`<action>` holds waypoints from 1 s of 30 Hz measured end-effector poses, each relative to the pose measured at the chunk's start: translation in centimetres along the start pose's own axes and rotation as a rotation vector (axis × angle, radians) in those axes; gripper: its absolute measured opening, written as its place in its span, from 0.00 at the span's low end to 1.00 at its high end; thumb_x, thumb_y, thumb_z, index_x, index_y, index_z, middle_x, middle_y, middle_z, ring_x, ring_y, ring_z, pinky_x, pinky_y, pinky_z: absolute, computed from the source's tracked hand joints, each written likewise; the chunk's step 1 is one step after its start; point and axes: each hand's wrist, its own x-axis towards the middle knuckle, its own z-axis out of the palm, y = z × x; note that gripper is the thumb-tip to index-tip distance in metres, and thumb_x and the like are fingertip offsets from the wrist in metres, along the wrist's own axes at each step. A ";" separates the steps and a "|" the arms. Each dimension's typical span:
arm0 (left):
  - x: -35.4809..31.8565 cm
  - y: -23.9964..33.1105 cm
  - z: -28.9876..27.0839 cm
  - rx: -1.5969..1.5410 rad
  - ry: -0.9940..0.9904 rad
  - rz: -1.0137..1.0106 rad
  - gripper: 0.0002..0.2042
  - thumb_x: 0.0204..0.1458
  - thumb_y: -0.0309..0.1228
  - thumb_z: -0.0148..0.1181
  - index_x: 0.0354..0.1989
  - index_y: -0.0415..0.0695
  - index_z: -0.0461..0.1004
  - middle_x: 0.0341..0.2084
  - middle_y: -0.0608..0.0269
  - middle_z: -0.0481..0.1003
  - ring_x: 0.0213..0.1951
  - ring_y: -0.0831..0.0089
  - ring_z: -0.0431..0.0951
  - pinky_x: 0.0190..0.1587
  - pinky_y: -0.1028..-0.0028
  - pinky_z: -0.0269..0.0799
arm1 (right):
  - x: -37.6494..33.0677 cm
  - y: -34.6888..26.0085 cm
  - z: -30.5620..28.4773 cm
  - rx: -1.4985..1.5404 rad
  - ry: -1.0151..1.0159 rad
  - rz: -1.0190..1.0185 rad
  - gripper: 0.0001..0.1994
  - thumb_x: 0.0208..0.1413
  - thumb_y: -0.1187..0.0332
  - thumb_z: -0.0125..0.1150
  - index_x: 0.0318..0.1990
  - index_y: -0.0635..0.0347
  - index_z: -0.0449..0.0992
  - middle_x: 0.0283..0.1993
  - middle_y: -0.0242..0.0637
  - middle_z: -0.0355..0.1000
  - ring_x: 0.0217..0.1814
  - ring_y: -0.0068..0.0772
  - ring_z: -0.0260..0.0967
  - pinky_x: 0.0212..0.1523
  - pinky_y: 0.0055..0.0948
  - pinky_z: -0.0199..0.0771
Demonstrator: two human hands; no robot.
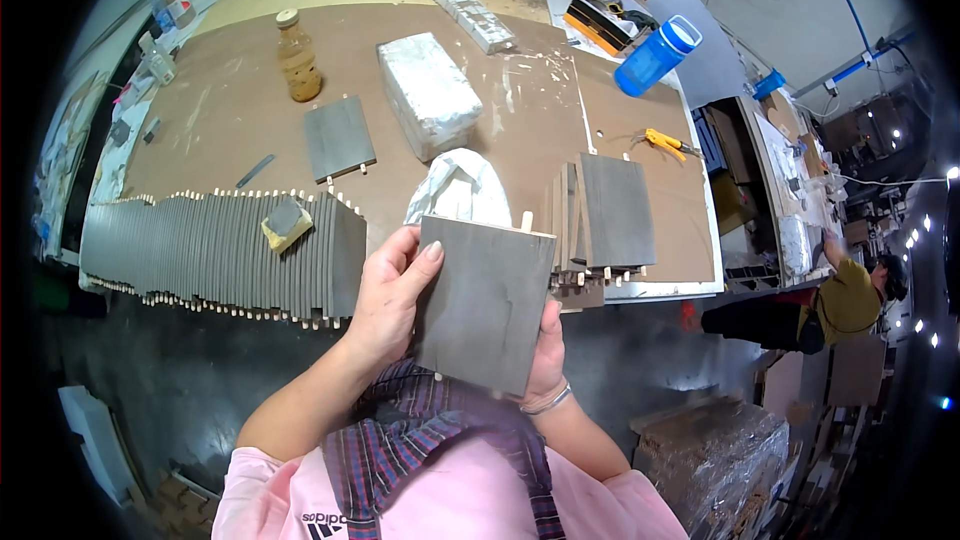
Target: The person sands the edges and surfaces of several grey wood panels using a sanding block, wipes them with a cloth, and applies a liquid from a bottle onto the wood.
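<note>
A grey wooden panel (485, 305) with short pale dowels at its ends is held up in front of me, above the table's near edge. My left hand (392, 285) grips its left side, thumb on the face and fingers behind. Along the right edge my right hand (546, 355) holds it lower down, its fingers mostly hidden behind the panel. Just beyond the panel lies a crumpled white cloth (460, 185). To the left stands a long row of similar panels (220, 255) on edge, with a yellow sponge block (288, 224) on top. More panels (615, 205) lean together at the right.
The brown-covered table (520, 120) bears a white-wrapped block (428, 90), a glass bottle (298, 60), a single panel (340, 137), a metal strip (256, 171), a yellow air gun (665, 144) and a blue bottle (655, 58). Another person (850, 300) is at the far right.
</note>
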 end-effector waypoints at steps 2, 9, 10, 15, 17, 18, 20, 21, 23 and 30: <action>-0.3 0.5 -2.0 0.114 0.002 -0.017 0.11 0.62 0.30 0.56 0.48 0.37 0.73 0.41 0.65 0.76 0.44 0.81 0.74 0.49 0.79 0.70 | 0.3 -0.2 0.2 0.142 -0.066 0.029 0.48 0.57 0.30 0.44 0.72 0.61 0.49 0.71 0.49 0.55 0.70 0.52 0.57 0.66 0.52 0.62; -0.4 8.1 -14.9 0.903 0.601 0.550 0.06 0.53 0.19 0.59 0.39 0.33 0.76 0.36 0.59 0.78 0.40 0.74 0.77 0.46 0.75 0.72 | 2.0 -1.3 0.1 0.182 -0.246 -0.018 0.52 0.51 0.28 0.51 0.73 0.59 0.45 0.70 0.57 0.51 0.68 0.67 0.55 0.61 0.65 0.64; -0.6 8.2 -15.2 0.911 0.615 0.555 0.06 0.53 0.19 0.59 0.39 0.33 0.76 0.36 0.59 0.78 0.40 0.74 0.77 0.46 0.75 0.72 | 2.1 -1.1 0.0 0.165 -0.283 -0.018 0.52 0.51 0.28 0.51 0.73 0.59 0.45 0.70 0.57 0.52 0.68 0.67 0.56 0.60 0.65 0.64; -1.4 7.4 -15.2 1.359 0.576 0.586 0.16 0.44 0.23 0.66 0.44 0.36 0.76 0.42 0.54 0.77 0.45 0.59 0.76 0.50 0.66 0.71 | 2.3 -0.5 0.2 0.209 -0.220 0.056 0.53 0.51 0.28 0.51 0.73 0.60 0.45 0.70 0.54 0.52 0.67 0.66 0.57 0.60 0.65 0.65; -1.3 6.9 -15.4 1.456 0.589 0.603 0.19 0.43 0.25 0.68 0.46 0.37 0.75 0.43 0.54 0.76 0.47 0.58 0.75 0.52 0.65 0.71 | 2.5 -0.5 0.8 0.206 -0.177 0.051 0.53 0.51 0.28 0.51 0.73 0.59 0.45 0.70 0.56 0.52 0.67 0.66 0.57 0.60 0.64 0.66; -1.3 6.7 -15.5 1.535 0.571 0.546 0.21 0.42 0.27 0.69 0.47 0.37 0.74 0.44 0.55 0.76 0.48 0.58 0.74 0.53 0.64 0.70 | 2.5 -0.5 1.1 0.211 -0.139 0.047 0.52 0.52 0.28 0.50 0.73 0.59 0.46 0.70 0.58 0.52 0.67 0.66 0.57 0.60 0.64 0.66; -1.7 6.5 -15.6 1.611 0.554 0.485 0.23 0.41 0.28 0.70 0.48 0.37 0.73 0.45 0.55 0.76 0.50 0.57 0.73 0.54 0.64 0.69 | 2.6 -0.6 0.7 0.233 -0.174 0.083 0.52 0.52 0.28 0.50 0.73 0.59 0.46 0.70 0.61 0.51 0.67 0.68 0.57 0.60 0.64 0.65; -1.4 6.1 -15.3 1.520 0.582 0.497 0.22 0.41 0.27 0.70 0.47 0.37 0.73 0.45 0.54 0.76 0.48 0.58 0.74 0.53 0.64 0.70 | 2.6 -0.8 0.4 0.253 -0.199 0.101 0.52 0.52 0.29 0.50 0.73 0.59 0.45 0.70 0.64 0.50 0.67 0.69 0.56 0.61 0.64 0.65; -1.5 6.1 -14.2 1.203 0.586 0.456 0.19 0.44 0.23 0.68 0.46 0.37 0.72 0.42 0.55 0.76 0.43 0.64 0.79 0.48 0.68 0.74 | 2.8 -0.7 0.7 0.272 -0.180 0.109 0.52 0.52 0.29 0.50 0.73 0.59 0.45 0.70 0.67 0.49 0.68 0.70 0.55 0.61 0.63 0.64; -3.3 6.0 -6.0 0.216 0.259 0.323 0.24 0.47 0.17 0.60 0.54 0.40 0.63 0.43 0.60 0.71 0.38 0.72 0.79 0.41 0.75 0.80 | 3.0 -0.8 1.3 0.400 -0.166 0.125 0.44 0.60 0.34 0.42 0.73 0.58 0.47 0.72 0.53 0.52 0.70 0.65 0.55 0.66 0.60 0.61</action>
